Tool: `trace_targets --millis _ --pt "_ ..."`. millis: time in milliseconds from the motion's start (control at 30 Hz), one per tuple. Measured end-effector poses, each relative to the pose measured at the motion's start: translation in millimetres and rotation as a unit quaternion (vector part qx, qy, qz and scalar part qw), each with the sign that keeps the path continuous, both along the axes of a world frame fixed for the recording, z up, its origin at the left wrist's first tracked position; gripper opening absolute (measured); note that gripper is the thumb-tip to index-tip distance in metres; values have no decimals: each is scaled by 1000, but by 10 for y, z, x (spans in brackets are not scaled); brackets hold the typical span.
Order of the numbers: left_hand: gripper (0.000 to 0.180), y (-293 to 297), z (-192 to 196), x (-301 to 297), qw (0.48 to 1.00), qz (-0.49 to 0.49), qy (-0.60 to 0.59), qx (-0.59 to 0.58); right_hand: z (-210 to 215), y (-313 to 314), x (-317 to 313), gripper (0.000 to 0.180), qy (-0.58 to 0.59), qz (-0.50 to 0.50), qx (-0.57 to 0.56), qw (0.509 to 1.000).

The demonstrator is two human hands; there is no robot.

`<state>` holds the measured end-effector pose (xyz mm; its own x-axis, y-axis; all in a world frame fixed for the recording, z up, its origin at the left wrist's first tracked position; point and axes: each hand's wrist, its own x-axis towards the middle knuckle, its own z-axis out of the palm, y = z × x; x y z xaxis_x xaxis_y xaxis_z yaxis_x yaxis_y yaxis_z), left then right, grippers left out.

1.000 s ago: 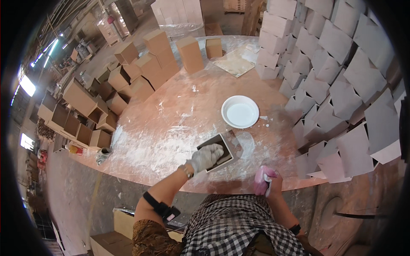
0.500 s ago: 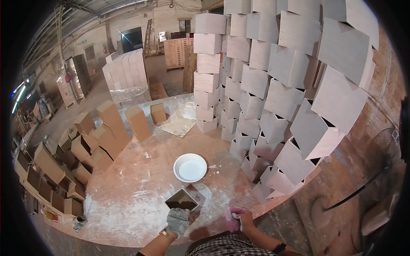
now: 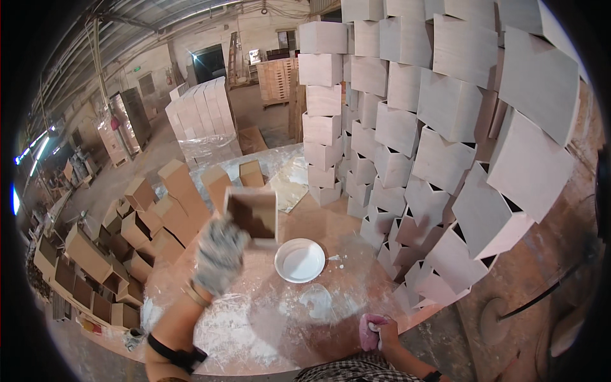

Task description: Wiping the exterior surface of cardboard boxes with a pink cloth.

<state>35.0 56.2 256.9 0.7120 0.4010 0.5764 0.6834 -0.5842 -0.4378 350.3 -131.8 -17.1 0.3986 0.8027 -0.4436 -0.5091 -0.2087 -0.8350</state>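
Two hands are at work here: your left hand (image 3: 219, 253), in a pale, dusty glove, is closed around a small open wooden box (image 3: 252, 215) and holds it up above the table, its dark inside facing you. Your right hand (image 3: 380, 331) sits low at the near edge of the round table (image 3: 267, 331), fingers curled tight on a pink cloth or sponge (image 3: 369, 332). Just beyond the raised box a white dish (image 3: 300, 260) stands on the tabletop, with white powder or filler smeared around it. To your right rises a tall wall of stacked boxes (image 3: 439, 127); to your left more boxes (image 3: 127, 235) lie in loose rows, open sides showing. Judging from this, the box in hand looks to be one unit mid-treatment, lifted clear of the table; the big stack suggests many are done, and the loose rows on the left likely remain.
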Motion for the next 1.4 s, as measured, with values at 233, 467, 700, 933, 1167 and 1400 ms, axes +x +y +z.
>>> trace_targets --millis 233,467,700,933,1167,1400 --pt "9 1282 2226 541 980 32 -18 197 369 359 30 20 -64 51 -27 996" --pt "28 2210 3825 1622 983 128 -78 108 513 562 180 26 -134 100 -33 985" --pt "29 2752 4239 2458 973 126 -179 79 375 631 411 25 -171 77 59 980" --pt "27 3680 4437 2631 980 144 -66 121 482 874 541 25 -139 77 24 987" --pt "37 3540 4044 2770 978 149 -86 120 494 1032 599 24 -129 76 7 989" --pt "49 3759 3884 2619 968 -6 -234 86 523 1204 601 24 -121 85 0 989"
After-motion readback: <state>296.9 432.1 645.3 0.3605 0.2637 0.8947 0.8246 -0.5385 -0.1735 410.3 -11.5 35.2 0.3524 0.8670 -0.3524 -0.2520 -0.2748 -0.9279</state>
